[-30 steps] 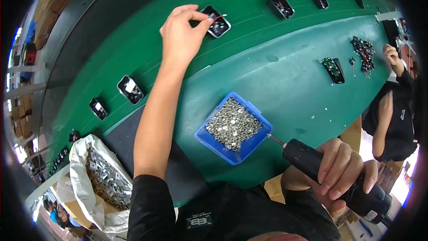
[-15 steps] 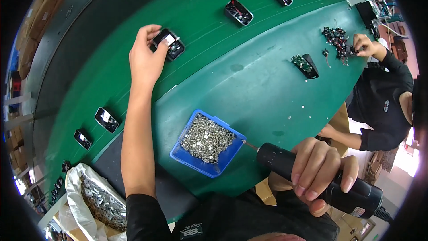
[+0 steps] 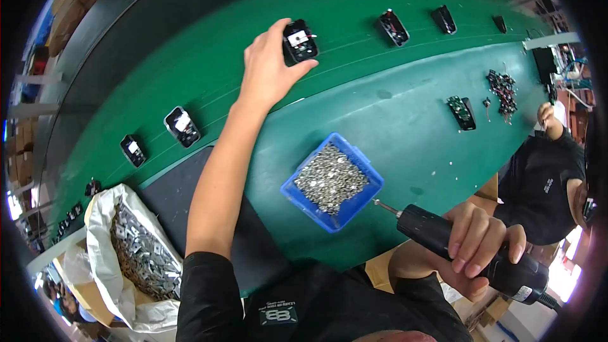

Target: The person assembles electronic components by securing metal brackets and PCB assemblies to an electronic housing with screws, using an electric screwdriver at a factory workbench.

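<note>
In the head view, the left hand (image 3: 265, 73) has its thumb and forefinger spread around a black, rounded rectangular plastic housing (image 3: 300, 49), which sits on the bright-green conveyor belt (image 3: 234, 50); whether they press on it, I cannot tell. The right hand's (image 3: 481, 244) fingers wrap around a black cylindrical electric screwdriver (image 3: 423, 225), its metal bit just beside a square blue plastic tray (image 3: 360, 208) of small silver metal screws (image 3: 332, 177) on the green desk (image 3: 392, 126).
</note>
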`<action>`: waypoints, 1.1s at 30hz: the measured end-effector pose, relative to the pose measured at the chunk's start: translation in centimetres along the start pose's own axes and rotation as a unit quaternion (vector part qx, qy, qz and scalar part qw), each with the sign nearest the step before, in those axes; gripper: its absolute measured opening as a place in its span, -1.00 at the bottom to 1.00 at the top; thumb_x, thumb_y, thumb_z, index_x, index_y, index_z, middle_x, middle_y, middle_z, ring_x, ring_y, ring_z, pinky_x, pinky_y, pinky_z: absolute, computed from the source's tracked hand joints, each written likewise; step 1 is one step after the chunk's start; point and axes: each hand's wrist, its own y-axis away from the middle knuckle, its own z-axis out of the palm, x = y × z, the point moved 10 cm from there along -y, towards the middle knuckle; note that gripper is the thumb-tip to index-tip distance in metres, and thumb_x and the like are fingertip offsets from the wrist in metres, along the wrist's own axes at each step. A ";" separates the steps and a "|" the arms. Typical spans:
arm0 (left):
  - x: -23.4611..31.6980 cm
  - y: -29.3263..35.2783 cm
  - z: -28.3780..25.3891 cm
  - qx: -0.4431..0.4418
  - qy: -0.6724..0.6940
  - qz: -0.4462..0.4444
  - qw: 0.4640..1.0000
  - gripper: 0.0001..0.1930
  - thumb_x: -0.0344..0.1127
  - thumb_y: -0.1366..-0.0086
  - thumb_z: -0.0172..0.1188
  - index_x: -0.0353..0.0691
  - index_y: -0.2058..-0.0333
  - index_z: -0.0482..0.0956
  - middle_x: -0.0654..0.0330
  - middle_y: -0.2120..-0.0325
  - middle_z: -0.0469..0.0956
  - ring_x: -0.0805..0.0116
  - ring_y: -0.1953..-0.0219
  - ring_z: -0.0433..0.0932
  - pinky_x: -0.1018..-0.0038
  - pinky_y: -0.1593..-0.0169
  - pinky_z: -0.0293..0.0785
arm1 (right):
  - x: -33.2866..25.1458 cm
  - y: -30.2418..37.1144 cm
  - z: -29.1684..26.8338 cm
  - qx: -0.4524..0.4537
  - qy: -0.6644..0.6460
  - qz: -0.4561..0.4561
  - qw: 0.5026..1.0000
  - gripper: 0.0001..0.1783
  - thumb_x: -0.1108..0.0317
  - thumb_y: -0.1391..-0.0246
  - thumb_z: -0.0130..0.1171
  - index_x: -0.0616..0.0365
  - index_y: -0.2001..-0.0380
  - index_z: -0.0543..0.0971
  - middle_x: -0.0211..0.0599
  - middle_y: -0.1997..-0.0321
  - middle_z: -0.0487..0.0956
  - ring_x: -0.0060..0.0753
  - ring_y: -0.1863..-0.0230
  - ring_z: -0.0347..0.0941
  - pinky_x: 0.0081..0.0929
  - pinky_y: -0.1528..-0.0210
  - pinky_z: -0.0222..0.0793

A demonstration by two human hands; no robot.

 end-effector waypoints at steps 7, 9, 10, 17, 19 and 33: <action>5.1 5.9 -6.1 0.008 0.155 0.092 0.984 -0.17 -0.24 0.23 0.42 -0.19 -0.12 0.34 0.04 0.07 0.43 0.13 -0.01 0.44 0.32 -0.09 0.36 | -0.3 0.5 2.1 0.029 -0.023 -0.010 0.999 -0.54 0.44 0.23 0.30 0.02 0.20 0.37 -0.61 0.61 0.44 -0.73 0.58 0.39 -0.77 0.42 0.32; 7.5 8.2 -7.6 -0.002 0.176 0.144 0.974 -0.16 -0.25 0.28 0.47 -0.19 -0.10 0.38 0.04 0.04 0.42 0.12 -0.01 0.44 0.30 -0.07 0.38 | -0.1 0.5 2.6 0.035 -0.039 -0.012 0.999 -0.56 0.45 0.24 0.30 0.02 0.22 0.38 -0.61 0.61 0.45 -0.73 0.58 0.39 -0.77 0.42 0.33; 8.6 9.2 -8.0 -0.016 0.187 0.171 0.967 -0.15 -0.25 0.29 0.49 -0.19 -0.10 0.39 0.03 0.04 0.41 0.12 -0.01 0.44 0.29 -0.07 0.39 | -0.3 0.5 3.0 0.040 -0.048 -0.018 0.998 -0.57 0.45 0.24 0.30 0.03 0.23 0.39 -0.62 0.61 0.45 -0.74 0.59 0.40 -0.78 0.42 0.33; 12.1 12.9 -9.1 -0.049 0.244 0.258 0.934 -0.19 -0.37 0.29 0.48 -0.24 -0.07 0.40 0.04 0.03 0.44 0.13 0.03 0.47 0.30 -0.01 0.42 | -1.8 -1.3 5.9 -0.012 -0.105 -0.077 0.991 -0.62 0.41 0.27 0.33 0.01 0.29 0.46 -0.62 0.61 0.49 -0.71 0.54 0.46 -0.79 0.37 0.35; 12.7 13.4 -9.1 -0.048 0.246 0.275 0.928 -0.18 -0.40 0.33 0.47 -0.25 -0.06 0.40 0.04 0.04 0.47 0.09 0.07 0.50 0.28 -0.01 0.42 | -1.3 -1.0 6.5 0.026 -0.058 -0.065 0.996 -0.63 0.40 0.27 0.32 0.01 0.30 0.47 -0.63 0.60 0.49 -0.72 0.54 0.45 -0.79 0.36 0.35; 13.1 14.0 -9.2 -0.056 0.245 0.273 0.928 -0.19 -0.44 0.35 0.43 -0.25 -0.05 0.42 0.05 0.09 0.49 0.09 0.11 0.51 0.30 0.04 0.43 | -0.4 -0.7 6.1 0.066 0.009 -0.036 0.997 -0.62 0.38 0.29 0.27 0.02 0.28 0.47 -0.64 0.60 0.46 -0.73 0.57 0.39 -0.79 0.37 0.28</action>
